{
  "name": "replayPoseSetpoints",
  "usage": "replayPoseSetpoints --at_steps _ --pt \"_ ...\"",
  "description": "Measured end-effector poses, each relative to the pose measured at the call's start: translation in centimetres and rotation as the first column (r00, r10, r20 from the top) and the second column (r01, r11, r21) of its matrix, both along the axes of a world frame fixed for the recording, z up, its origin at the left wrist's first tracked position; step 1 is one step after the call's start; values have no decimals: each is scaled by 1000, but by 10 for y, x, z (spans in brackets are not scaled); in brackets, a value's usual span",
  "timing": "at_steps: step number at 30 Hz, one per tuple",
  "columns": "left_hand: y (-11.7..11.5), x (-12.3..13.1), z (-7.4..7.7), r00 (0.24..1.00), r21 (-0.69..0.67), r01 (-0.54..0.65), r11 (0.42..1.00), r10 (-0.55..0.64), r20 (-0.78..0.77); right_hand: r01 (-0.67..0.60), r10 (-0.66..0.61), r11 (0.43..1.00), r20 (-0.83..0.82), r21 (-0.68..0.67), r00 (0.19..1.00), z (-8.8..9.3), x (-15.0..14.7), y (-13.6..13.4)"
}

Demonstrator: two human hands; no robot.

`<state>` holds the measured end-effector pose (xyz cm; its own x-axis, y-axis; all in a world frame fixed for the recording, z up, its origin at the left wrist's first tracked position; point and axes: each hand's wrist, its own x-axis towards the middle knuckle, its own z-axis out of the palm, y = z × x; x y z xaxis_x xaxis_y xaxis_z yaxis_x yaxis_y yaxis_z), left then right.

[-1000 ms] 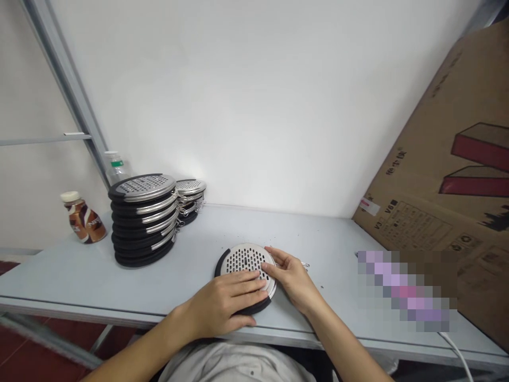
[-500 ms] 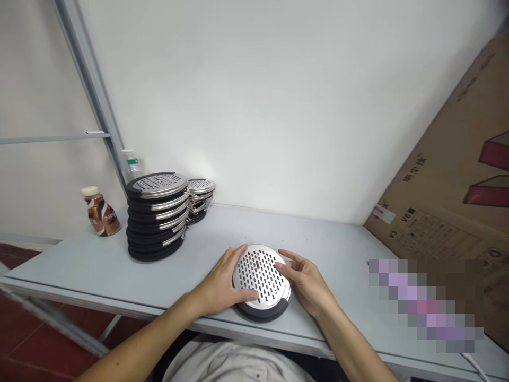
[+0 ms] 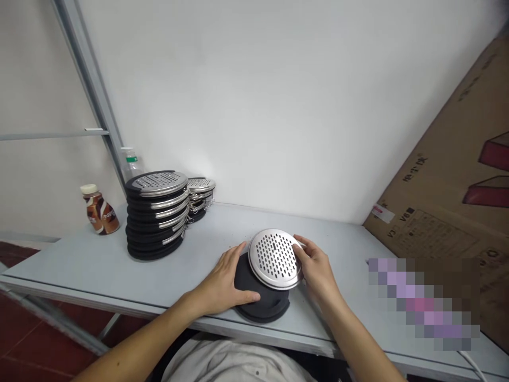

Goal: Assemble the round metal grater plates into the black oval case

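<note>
In the head view, a round silver perforated metal plate (image 3: pixel 275 260) is raised off a round black base (image 3: pixel 260 302) near the table's front edge. My right hand (image 3: pixel 316 265) grips the plate's right rim between thumb and fingers. The plate covers the upper right of the base. My left hand (image 3: pixel 226 286) holds the base at its left side, thumb on top and fingers around the far rim. A tall stack of similar black and silver discs (image 3: pixel 157 217) stands to the left, with a shorter stack (image 3: pixel 202 185) behind it.
A brown drink bottle (image 3: pixel 101 213) stands at the table's left end, and a clear bottle (image 3: pixel 132 165) is behind the tall stack. On the right leans a large cardboard box (image 3: pixel 445 201). A pixelated patch (image 3: pixel 421 305) covers something there. The grey table (image 3: pixel 326 239) meets a white wall.
My right hand has lifted the perforated plate off the black base and shifted it up and to the right. More of the base's black surface now shows. My left hand has stayed nearly in place.
</note>
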<state>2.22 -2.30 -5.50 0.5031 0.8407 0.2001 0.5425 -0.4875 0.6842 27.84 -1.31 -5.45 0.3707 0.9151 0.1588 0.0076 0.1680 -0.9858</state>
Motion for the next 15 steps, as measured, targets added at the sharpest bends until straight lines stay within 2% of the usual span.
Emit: replayPoseSetpoints --at_steps 4,8,11,15 --pt "-1 2 -1 1000 3 -8 1000 8 -7 102 -101 995 -30 14 994 24 0 10" --pt "-1 -1 2 999 -3 -12 1000 12 -35 -10 9 1000 -241 0 970 43 -16 18" --pt "-1 -12 9 998 2 -2 1000 2 -61 -42 41 999 -353 6 935 45 -21 23" --pt "1 -34 18 992 -28 19 999 -22 -127 48 -43 999 -415 3 909 40 -6 32"
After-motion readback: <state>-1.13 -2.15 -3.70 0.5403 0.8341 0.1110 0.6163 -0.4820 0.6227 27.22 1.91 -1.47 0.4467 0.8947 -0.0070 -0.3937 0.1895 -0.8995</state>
